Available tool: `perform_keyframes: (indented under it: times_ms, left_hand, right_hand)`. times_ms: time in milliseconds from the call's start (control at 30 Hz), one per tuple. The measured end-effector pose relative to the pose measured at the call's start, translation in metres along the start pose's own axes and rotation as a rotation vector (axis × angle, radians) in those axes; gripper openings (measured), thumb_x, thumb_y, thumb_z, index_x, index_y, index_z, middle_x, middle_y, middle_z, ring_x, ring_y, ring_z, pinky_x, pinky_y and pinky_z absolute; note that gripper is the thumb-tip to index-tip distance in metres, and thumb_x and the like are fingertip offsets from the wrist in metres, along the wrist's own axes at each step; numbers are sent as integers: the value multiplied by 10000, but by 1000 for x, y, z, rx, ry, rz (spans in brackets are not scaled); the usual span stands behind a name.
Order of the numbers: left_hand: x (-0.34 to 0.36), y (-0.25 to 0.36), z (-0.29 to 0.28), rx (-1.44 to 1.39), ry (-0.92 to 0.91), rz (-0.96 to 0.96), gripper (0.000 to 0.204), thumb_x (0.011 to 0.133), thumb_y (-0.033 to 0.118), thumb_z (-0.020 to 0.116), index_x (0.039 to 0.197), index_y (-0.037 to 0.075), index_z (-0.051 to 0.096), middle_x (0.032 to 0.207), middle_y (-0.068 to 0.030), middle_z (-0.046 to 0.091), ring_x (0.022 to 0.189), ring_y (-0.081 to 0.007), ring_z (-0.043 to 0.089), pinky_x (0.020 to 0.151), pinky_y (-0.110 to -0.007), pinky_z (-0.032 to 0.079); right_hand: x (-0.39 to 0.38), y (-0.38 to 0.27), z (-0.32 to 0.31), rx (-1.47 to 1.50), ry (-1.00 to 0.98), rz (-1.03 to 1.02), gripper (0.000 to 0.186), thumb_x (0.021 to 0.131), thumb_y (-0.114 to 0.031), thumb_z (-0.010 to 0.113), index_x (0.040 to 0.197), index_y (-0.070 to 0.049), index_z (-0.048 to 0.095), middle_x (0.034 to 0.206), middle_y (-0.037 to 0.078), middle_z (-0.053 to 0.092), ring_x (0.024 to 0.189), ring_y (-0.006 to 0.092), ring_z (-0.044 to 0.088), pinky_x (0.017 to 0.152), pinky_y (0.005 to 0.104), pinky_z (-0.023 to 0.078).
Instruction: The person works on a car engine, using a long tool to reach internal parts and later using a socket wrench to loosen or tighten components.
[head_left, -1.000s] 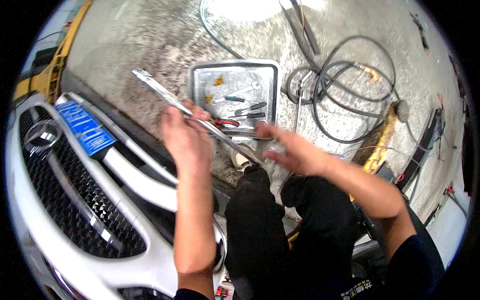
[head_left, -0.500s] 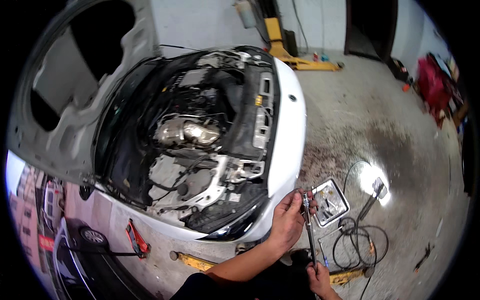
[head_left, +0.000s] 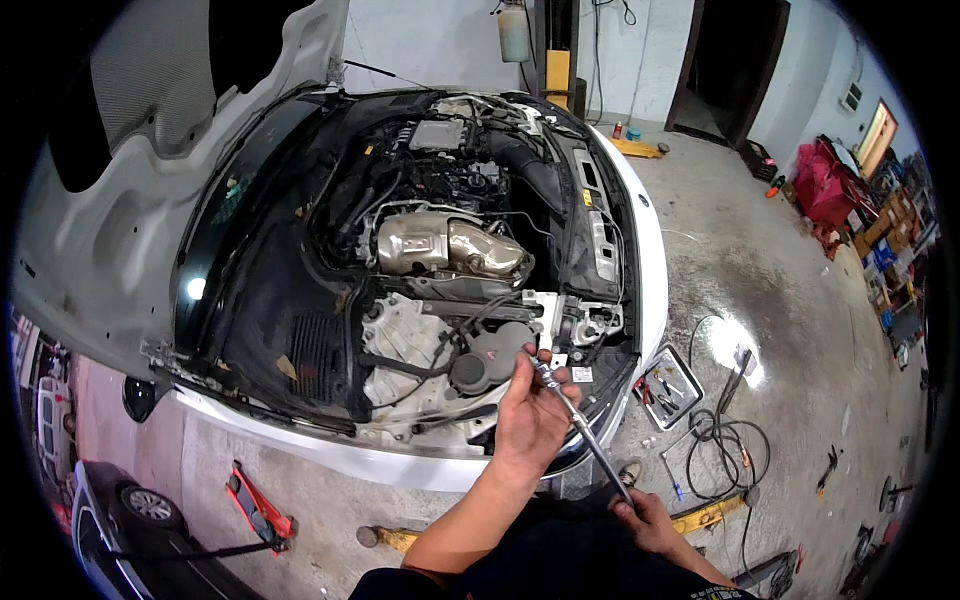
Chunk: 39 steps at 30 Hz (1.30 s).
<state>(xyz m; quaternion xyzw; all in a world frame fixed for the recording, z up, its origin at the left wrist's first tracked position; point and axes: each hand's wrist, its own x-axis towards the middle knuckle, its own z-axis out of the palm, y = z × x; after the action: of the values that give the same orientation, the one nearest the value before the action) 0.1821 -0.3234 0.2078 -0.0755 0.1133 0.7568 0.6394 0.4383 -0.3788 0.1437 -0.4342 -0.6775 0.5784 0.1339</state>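
My left hand [head_left: 530, 425] is closed around the upper end of a long socket wrench [head_left: 592, 440], its fingers by the chrome socket end. My right hand [head_left: 652, 523] grips the lower end, so the wrench slants from upper left to lower right. Both hands are at the front corner of a white car [head_left: 420, 472] with its hood raised. Behind the left fingers lies the engine bay, where a round grey cap [head_left: 468, 374] shows beside a pale metal cover [head_left: 402, 340]. Farther in sits a shiny metal heat shield [head_left: 450, 245].
A metal tray [head_left: 668, 390] of hand tools lies on the floor to the right, near a lit work lamp [head_left: 738, 365] and a coiled black cable [head_left: 725, 450]. Yellow lift arms [head_left: 712, 514] rest low by my body. A red floor jack [head_left: 258, 508] stands left of the car.
The view has shifted toward the car. My hands and the socket wrench have swung left, and its upper end now overlaps the engine bay's edge. Both hands still hold it.
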Motion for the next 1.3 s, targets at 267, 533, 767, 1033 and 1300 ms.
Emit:
perform_keyframes:
  times_ms: [267, 533, 767, 1033, 1300]
  left_hand:
    - [18, 130, -7, 86, -55, 53, 159, 963, 286, 474, 999, 156, 558, 948, 19, 545, 786, -140, 501, 704, -310, 429]
    - [162, 215, -41, 106, 213, 55, 150, 966, 196, 454, 985, 62, 519, 890, -55, 562, 776, -184, 553, 631, -307, 493]
    - [330, 271, -79, -48, 380, 209, 153, 947, 171, 491, 959, 23, 527, 884, -83, 558, 752, -174, 578, 671, -272, 553]
    - [466, 311, -90, -117, 728, 325, 177, 915, 105, 540, 987, -56, 547, 942, -160, 579, 726, -235, 614, 601, -305, 594]
    - [517, 320, -138, 394, 726, 359, 340, 954, 224, 463, 1179, -26, 413, 900, -178, 575, 558, -195, 584, 446, -287, 553]
  right_hand:
    - [62, -63, 82, 90, -71, 65, 204, 924, -232, 560, 940, -35, 611, 726, 45, 558, 665, 120, 501, 603, 290, 415]
    - [178, -125, 109, -188, 261, -20, 211, 879, -157, 580, 981, 27, 581, 669, 189, 592, 579, 267, 582, 563, 354, 461]
    - [337, -187, 105, -729, 403, -76, 161, 850, -135, 565, 951, -18, 610, 646, 239, 591, 620, 427, 590, 590, 482, 480]
    - [500, -239, 78, -1152, 240, -120, 140, 853, -126, 532, 930, -23, 586, 703, 220, 616, 687, 410, 609, 663, 489, 495]
    - [574, -282, 88, -1398, 62, -109, 106, 747, -66, 553, 824, -45, 623, 765, 192, 632, 820, 363, 626, 736, 451, 498]
